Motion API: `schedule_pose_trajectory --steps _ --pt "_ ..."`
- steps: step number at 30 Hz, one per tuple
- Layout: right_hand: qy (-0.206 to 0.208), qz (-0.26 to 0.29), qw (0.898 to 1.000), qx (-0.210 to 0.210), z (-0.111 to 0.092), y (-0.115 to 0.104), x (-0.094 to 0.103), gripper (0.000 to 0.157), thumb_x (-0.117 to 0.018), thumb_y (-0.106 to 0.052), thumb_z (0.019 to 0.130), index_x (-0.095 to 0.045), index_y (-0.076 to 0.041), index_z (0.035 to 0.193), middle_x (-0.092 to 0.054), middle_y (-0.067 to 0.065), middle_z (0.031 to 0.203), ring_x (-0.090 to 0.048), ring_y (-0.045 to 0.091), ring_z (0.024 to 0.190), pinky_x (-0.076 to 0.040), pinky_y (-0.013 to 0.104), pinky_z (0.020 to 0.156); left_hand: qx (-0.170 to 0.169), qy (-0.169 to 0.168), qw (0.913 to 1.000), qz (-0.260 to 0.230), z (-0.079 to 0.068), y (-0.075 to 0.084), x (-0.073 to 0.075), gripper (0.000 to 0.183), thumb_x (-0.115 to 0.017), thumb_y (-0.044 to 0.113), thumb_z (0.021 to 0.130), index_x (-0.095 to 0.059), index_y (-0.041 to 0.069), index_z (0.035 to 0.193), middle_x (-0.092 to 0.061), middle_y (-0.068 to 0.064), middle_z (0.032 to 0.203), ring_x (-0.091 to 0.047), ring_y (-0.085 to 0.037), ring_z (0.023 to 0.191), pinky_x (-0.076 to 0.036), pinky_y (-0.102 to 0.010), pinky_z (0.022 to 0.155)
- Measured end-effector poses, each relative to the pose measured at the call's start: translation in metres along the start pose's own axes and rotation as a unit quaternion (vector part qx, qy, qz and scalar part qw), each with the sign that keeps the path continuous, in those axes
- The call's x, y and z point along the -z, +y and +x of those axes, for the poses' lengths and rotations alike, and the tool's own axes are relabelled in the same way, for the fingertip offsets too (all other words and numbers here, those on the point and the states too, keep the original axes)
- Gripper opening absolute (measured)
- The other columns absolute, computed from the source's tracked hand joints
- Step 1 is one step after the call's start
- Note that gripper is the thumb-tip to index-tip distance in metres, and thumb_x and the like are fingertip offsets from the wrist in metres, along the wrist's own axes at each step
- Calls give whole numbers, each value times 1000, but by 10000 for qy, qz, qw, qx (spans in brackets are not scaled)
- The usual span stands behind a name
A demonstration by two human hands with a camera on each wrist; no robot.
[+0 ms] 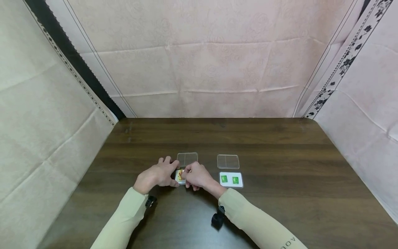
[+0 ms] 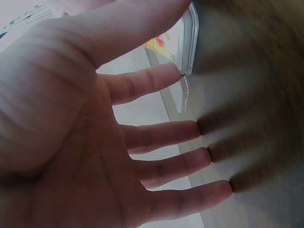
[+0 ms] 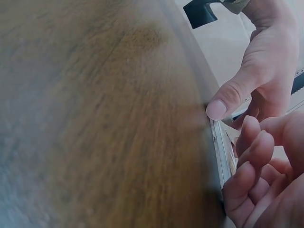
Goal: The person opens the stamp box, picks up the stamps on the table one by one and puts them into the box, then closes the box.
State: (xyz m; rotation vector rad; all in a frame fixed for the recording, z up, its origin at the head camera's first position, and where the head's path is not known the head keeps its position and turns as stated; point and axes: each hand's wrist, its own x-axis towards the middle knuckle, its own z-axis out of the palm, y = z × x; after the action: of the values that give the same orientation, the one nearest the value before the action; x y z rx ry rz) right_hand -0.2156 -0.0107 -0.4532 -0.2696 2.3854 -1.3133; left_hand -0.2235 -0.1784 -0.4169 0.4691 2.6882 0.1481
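In the head view, my left hand (image 1: 160, 174) spans the left side of a shallow plastic case (image 1: 177, 182), thumb at its near corner and index finger at its far corner. The other left fingers are spread and fairly straight. A white card (image 1: 179, 175) with a red and yellow picture lies in that case. My right hand (image 1: 199, 176) bends over the case's right side, and its thumb and index finger meet at the card's edge, seeming to pinch it. The right hand's remaining fingers are curled in the right wrist view. The right hand hides the case's right part.
To the right lies a second case (image 1: 231, 185) holding a white card with two green squares. Behind the cases lie two clear lids (image 1: 228, 161), (image 1: 187, 158) on the brown wooden table (image 1: 280, 214). Pale cloth (image 1: 217, 69) hangs at the back and sides.
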Motion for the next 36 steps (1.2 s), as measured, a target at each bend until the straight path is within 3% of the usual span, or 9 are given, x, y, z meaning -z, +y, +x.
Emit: schedule_pose_trajectory --steps 13,27,36 --pt "-26 49 9998 180 -1 3 2 26 -61 -21 96 -69 -7 75 -60 2 49 -44 11 33 -39 23 34 -16 56 10000 -23 -2 -1 -1 58 -79 42 81 -51 18 125 -45 -14 123 -41 -31 106 -48 -43 79" --pt "69 406 9983 409 -2 17 17 21 -60 -22 97 -69 -7 87 -58 2 53 -44 11 33 -37 22 34 74 79 9998 -139 0 3 -1 61 -81 42 79 -51 20 127 -44 -13 126 -41 -32 111 -49 -44 79" --pt "-124 465 9943 955 0 21 28 25 -59 -24 98 -68 -2 90 -57 4 54 -45 11 36 -37 22 38 64 80 9998 -197 -4 -2 2 62 -81 43 79 -52 19 128 -49 -12 130 -45 -28 107 -48 -45 88"
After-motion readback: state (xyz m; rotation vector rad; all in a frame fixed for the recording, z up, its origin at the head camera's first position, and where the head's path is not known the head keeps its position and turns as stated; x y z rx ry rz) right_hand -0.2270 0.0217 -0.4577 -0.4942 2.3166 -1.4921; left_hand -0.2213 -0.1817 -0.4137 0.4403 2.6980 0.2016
